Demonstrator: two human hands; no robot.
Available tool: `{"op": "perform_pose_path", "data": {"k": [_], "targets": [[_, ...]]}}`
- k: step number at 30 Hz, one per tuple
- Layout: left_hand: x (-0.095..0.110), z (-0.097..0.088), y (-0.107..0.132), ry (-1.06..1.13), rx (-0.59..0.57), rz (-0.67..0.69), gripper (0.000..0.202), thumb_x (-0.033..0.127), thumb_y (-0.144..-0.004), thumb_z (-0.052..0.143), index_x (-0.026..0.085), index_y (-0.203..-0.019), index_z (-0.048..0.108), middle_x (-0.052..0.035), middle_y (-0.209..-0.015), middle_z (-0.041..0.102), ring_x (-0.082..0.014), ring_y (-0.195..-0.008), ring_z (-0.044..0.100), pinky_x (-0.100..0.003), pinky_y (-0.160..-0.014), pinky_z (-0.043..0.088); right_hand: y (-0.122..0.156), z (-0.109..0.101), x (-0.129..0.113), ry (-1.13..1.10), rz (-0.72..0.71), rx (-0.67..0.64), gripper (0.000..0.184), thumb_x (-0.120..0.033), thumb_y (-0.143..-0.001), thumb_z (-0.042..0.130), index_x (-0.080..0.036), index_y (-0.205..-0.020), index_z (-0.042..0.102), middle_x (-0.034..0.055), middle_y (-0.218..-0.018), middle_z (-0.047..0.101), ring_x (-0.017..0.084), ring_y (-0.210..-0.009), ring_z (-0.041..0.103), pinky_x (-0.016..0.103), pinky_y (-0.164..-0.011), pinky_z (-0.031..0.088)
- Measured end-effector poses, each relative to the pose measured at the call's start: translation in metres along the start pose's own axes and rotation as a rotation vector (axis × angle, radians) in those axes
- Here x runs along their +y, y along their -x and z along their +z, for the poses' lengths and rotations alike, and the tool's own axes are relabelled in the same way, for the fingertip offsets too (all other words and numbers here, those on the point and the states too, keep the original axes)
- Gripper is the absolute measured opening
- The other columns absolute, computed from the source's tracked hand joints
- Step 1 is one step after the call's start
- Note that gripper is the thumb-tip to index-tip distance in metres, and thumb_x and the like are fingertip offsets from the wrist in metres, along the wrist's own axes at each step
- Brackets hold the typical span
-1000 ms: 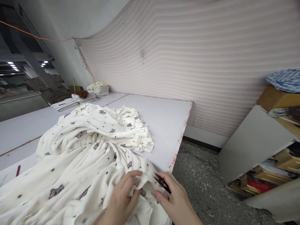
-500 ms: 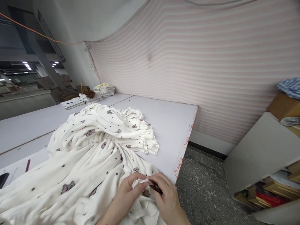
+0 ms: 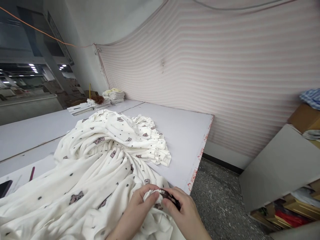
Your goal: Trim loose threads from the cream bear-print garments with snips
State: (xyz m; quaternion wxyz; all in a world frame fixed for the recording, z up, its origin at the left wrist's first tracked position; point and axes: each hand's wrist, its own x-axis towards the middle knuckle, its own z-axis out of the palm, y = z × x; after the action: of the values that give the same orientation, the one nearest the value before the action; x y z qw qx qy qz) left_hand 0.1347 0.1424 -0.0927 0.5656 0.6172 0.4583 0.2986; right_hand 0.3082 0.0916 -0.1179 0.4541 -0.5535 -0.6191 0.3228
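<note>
A large white fleece fabric (image 3: 95,166) printed with small grey-pink bears and dots lies heaped on the white table (image 3: 180,133). My left hand (image 3: 140,210) pinches a bunched edge of this fabric near the table's front right corner. My right hand (image 3: 183,211) is closed on a small dark clipper-like tool (image 3: 171,198), its tip touching the pinched bit of fabric. Both hands meet at the same spot.
Stacks of folded cloth and papers (image 3: 100,100) sit at the table's far left. A dark phone (image 3: 5,188) and a red pen (image 3: 32,173) lie at the left edge. A grey board and shelves with boxes (image 3: 287,173) stand right, across a speckled floor (image 3: 220,203).
My hands have come together: the right hand brought the dark tool up against the fabric edge, which the left hand bunched tighter. The view shifted slightly right.
</note>
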Motion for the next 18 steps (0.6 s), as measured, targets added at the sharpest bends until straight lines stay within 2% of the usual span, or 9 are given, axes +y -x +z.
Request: {"op": "perform_pose_path", "data": {"k": [3, 7, 11, 16, 18], "targets": [[-0.002, 0.001, -0.001, -0.017, -0.007, -0.016, 0.023, 0.040, -0.084, 0.058, 0.020, -0.090, 0.068, -0.0020, -0.085, 0.070, -0.0217, -0.086, 0.062, -0.028, -0.080, 0.046, -0.003, 0.004, 0.000, -0.004, 0.006, 0.021, 0.022, -0.034, -0.089, 0.057, -0.020, -0.096, 0.073, 0.0055, -0.086, 0.071, 0.020, -0.082, 0.066, 0.025, -0.072, 0.049], [0.000, 0.003, 0.000, -0.023, 0.007, -0.017, 0.023, 0.038, -0.082, 0.060, 0.021, -0.098, 0.064, -0.0018, -0.093, 0.067, -0.0207, -0.087, 0.063, -0.028, -0.080, 0.047, -0.005, 0.011, 0.002, -0.131, 0.064, 0.044, 0.025, -0.037, -0.089, 0.057, -0.019, -0.087, 0.074, 0.0047, -0.082, 0.072, 0.020, -0.077, 0.067, 0.025, -0.069, 0.050], [0.002, -0.001, 0.002, -0.007, -0.001, -0.008, 0.016, 0.034, -0.080, 0.062, 0.021, -0.088, 0.060, 0.0010, -0.078, 0.065, -0.0188, -0.073, 0.063, -0.027, -0.070, 0.049, -0.001, 0.011, 0.009, -0.204, 0.128, 0.067, 0.027, -0.039, -0.087, 0.058, -0.018, -0.085, 0.074, 0.0060, -0.079, 0.073, 0.022, -0.076, 0.067, 0.027, -0.068, 0.052], [-0.001, -0.008, 0.002, -0.066, -0.002, 0.040, 0.021, 0.032, -0.085, 0.056, 0.022, -0.094, 0.071, -0.0030, -0.099, 0.068, -0.0228, -0.100, 0.060, -0.030, -0.091, 0.043, 0.010, 0.001, 0.010, -0.010, 0.057, 0.110, 0.022, -0.034, -0.086, 0.060, -0.023, -0.102, 0.071, 0.0059, -0.101, 0.073, 0.023, -0.093, 0.067, 0.029, -0.082, 0.051], [-0.003, -0.007, 0.002, -0.071, -0.018, 0.077, 0.021, 0.032, -0.086, 0.055, 0.023, -0.096, 0.072, -0.0031, -0.099, 0.068, -0.0226, -0.101, 0.061, -0.030, -0.093, 0.042, 0.012, 0.001, 0.004, 0.093, 0.008, 0.086, 0.023, -0.030, -0.088, 0.057, -0.024, -0.107, 0.068, 0.0052, -0.103, 0.072, 0.023, -0.094, 0.067, 0.028, -0.082, 0.051]]}}
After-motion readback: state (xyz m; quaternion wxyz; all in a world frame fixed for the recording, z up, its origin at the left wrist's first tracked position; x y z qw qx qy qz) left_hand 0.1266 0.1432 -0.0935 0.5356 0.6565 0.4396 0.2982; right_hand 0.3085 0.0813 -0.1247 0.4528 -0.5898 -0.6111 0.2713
